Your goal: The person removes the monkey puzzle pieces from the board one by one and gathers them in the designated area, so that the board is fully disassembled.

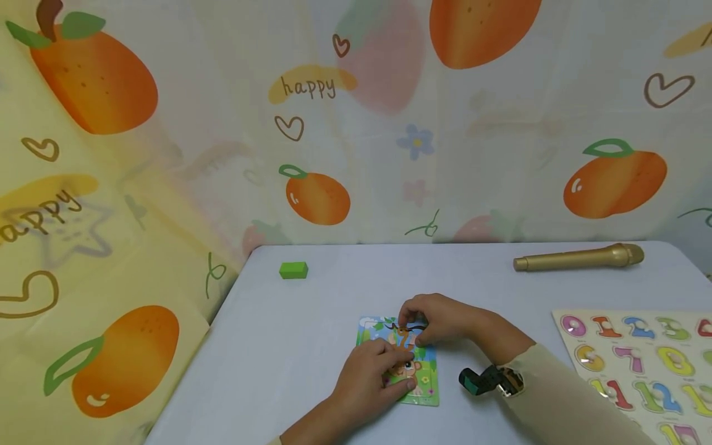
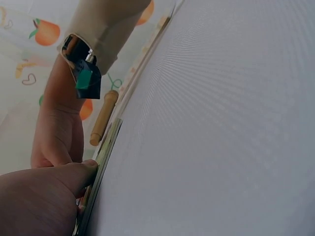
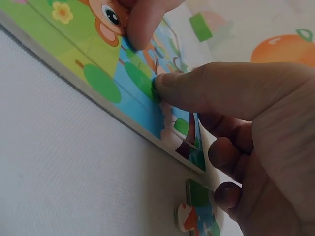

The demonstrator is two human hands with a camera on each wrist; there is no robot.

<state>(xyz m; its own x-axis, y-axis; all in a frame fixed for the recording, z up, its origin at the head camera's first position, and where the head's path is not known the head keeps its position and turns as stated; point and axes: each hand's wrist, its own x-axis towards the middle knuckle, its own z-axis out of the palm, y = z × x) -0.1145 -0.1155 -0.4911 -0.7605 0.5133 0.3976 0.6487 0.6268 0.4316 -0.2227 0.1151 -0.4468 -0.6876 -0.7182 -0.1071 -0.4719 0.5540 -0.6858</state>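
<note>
Head view: the monkey jigsaw puzzle [image 1: 411,370] sits mid-table, picture mostly filled in (nearly there, I'd guess). The left hand [image 1: 368,376], fingers uncurled, rests on its near left part; the right hand [image 1: 445,321] seems to pinch a piece [image 1: 408,334] at the far end.

Left wrist: left thumb's on the puzzle's edge.

Right wrist: pinched piece looks unseated, plus what's probably a spare piece [image 3: 202,210] beyond the far right corner, still left.

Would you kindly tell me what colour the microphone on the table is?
The microphone is gold; it shows best in the head view.
</note>
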